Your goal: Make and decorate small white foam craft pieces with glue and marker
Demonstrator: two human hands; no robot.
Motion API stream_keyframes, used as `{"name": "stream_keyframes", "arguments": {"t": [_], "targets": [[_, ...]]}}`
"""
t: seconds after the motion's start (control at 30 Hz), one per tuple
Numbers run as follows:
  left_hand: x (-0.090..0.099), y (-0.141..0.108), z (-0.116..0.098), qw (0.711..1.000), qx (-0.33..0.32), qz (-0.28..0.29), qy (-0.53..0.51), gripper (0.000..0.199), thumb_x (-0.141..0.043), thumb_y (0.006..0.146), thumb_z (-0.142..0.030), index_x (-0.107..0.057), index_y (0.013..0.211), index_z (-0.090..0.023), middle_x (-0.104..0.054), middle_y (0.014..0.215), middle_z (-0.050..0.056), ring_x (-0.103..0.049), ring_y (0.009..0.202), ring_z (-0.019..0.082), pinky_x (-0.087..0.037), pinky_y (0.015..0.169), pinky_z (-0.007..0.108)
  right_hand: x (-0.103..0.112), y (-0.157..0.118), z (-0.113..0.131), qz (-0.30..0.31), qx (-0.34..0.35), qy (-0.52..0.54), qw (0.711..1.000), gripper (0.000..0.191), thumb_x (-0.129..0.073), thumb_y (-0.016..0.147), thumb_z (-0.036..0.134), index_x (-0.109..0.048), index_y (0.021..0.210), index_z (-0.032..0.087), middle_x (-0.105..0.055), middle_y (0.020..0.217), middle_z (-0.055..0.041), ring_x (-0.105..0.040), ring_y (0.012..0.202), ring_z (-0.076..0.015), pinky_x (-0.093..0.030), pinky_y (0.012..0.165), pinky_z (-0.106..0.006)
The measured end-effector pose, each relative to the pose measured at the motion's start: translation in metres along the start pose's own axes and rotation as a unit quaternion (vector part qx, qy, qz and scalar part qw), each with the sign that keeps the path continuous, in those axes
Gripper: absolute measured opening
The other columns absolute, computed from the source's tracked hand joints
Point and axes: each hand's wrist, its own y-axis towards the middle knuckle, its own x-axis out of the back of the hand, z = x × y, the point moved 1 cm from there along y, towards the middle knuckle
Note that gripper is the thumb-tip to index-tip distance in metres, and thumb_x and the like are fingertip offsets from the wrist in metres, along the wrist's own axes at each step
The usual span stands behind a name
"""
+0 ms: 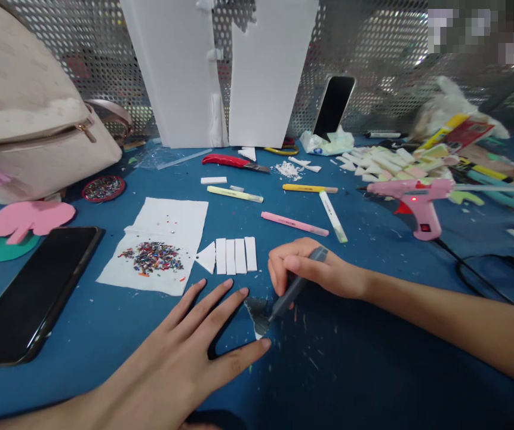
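My right hand (304, 269) grips a dark grey marker (293, 297), its tip at the right edge of a small piece (259, 315). That piece is coloured dark grey, with white at its lower corner. My left hand (180, 352) lies spread on the blue table, its index fingertip and thumb tip beside the piece. Just above my left fingers, several white strips (236, 257) stand side by side, with a white triangle (207, 258) at their left end. Further left, a white sheet (171, 218) bears a pile of multicoloured beads (156, 258).
Pastel markers (295, 223) lie beyond my right hand. A pink glue gun (418, 200) with a lit red light rests at right, its black cable trailing nearby. A red cutter (234, 161) lies further back. A black phone (37, 286) and a bag (37, 107) are at left.
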Motion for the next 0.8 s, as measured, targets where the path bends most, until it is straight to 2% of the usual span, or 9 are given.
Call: {"name": "stream_keyframes", "arguments": {"t": [0.13,0.23,0.4,0.6,0.8], "targets": [[-0.0015,0.0,-0.0021,1.0,0.022,-0.01,0.002,0.086,-0.041,0.086,-0.082,-0.012,0.157,-0.042,-0.022,0.163,0.013,-0.02,0.149,0.038,-0.024,0.115,0.064,0.0006,-0.0008,-0.0018,-0.056,0.031,0.011,0.998,0.049,-0.049,0.101,0.046,-0.065,0.074,0.009,-0.062,0.072,-0.0051,-0.064,0.058,-0.0116,-0.051,0.056,-0.021],[-0.0033,0.0005,-0.0032,0.999,0.026,-0.023,0.004,0.084,-0.041,0.085,-0.083,-0.018,0.156,-0.044,-0.026,0.162,0.011,-0.024,0.148,0.039,-0.022,0.115,0.064,0.001,-0.0011,-0.0023,-0.075,0.048,0.002,0.996,0.05,-0.046,0.103,0.045,-0.064,0.072,0.01,-0.062,0.069,-0.0045,-0.063,0.056,-0.0111,-0.049,0.053,-0.021],[-0.0046,0.0007,-0.0028,0.999,0.027,-0.045,-0.006,0.082,-0.041,0.084,-0.084,-0.026,0.154,-0.045,-0.035,0.157,0.011,-0.027,0.146,0.039,-0.02,0.115,0.066,0.0006,-0.0013,-0.002,-0.074,0.047,0.003,0.996,0.049,-0.047,0.103,0.044,-0.064,0.072,0.01,-0.062,0.07,-0.0045,-0.062,0.056,-0.0112,-0.049,0.053,-0.021],[-0.0034,-0.0013,0.0015,0.998,0.01,-0.049,-0.027,0.082,-0.046,0.084,-0.08,-0.027,0.155,-0.042,-0.034,0.157,0.014,-0.033,0.143,0.043,-0.025,0.111,0.07,-0.0004,-0.0026,-0.0015,-0.073,0.032,0.008,0.997,0.049,-0.049,0.101,0.046,-0.064,0.071,0.01,-0.061,0.07,-0.0043,-0.063,0.056,-0.0115,-0.05,0.052,-0.021],[-0.0063,-0.0032,0.0018,0.999,0.02,-0.043,-0.012,0.081,-0.038,0.086,-0.081,-0.024,0.155,-0.042,-0.03,0.157,0.017,-0.023,0.148,0.041,-0.021,0.113,0.07,0.0005,-0.0037,0.0004,-0.05,0.03,-0.023,0.998,0.049,-0.049,0.101,0.044,-0.066,0.072,0.009,-0.062,0.07,-0.0048,-0.064,0.055,-0.0117,-0.051,0.052,-0.021]]}}
